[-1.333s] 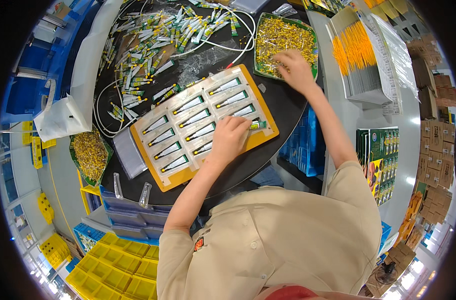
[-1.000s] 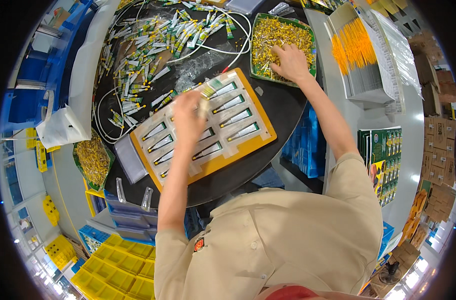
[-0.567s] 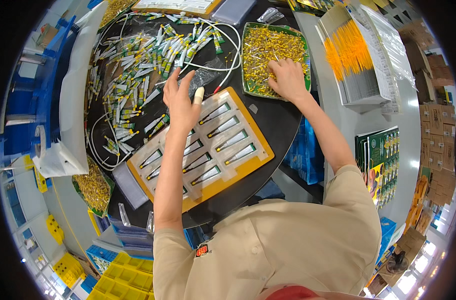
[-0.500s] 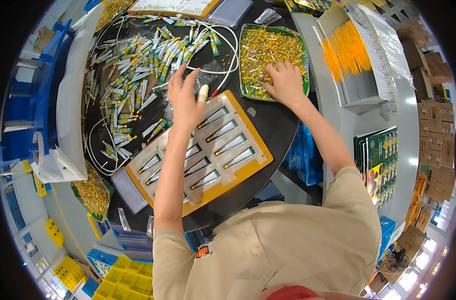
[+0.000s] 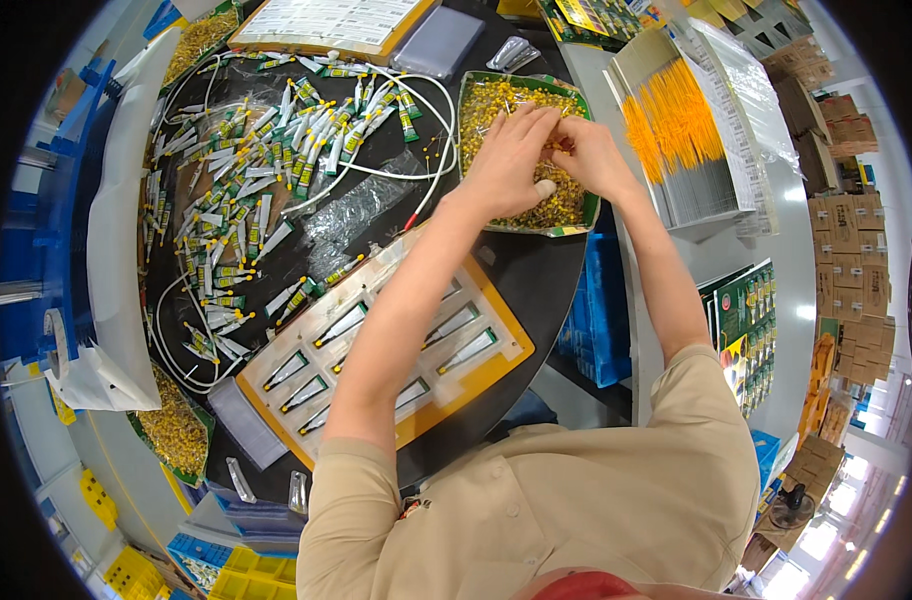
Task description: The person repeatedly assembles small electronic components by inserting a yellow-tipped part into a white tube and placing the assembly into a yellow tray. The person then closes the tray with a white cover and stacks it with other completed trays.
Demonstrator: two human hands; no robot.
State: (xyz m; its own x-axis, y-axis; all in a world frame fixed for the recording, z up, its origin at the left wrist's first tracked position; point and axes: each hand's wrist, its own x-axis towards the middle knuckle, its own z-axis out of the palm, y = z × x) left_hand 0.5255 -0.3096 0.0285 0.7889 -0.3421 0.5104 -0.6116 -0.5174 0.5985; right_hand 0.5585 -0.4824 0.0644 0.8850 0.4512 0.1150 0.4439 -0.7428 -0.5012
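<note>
Both my hands meet over a green-edged tray point(image 5: 586, 222) heaped with small yellow caps point(image 5: 496, 205). My left hand point(image 5: 511, 160) bends over the caps with its fingers drawn together, and a pale cover wraps its thumb tip. Right beside it, my right hand point(image 5: 594, 158) has curled fingers, with fingertips close to the left ones. What either hand holds is hidden. Below my left forearm lies a clear moulded tray on an orange-yellow board point(image 5: 516, 350), with small tubes point(image 5: 468, 352) in its slots. To its upper left, many green-and-white tubes with yellow caps point(image 5: 306, 165) lie in a loose pile.
A white cable point(image 5: 451, 110) loops around the tube pile, near a crumpled clear plastic bag point(image 5: 351, 220). Clear plastic sheets point(image 5: 438, 42) lie at the back. On the right, a box point(image 5: 666, 195) holds cards with orange strips. Another tray of caps point(image 5: 176, 430) stands at the left.
My left hand has moved right, from beside the tube pile to the tray of caps. My right hand has lifted from flat on the caps and curled up beside it. The view has shifted slightly.
</note>
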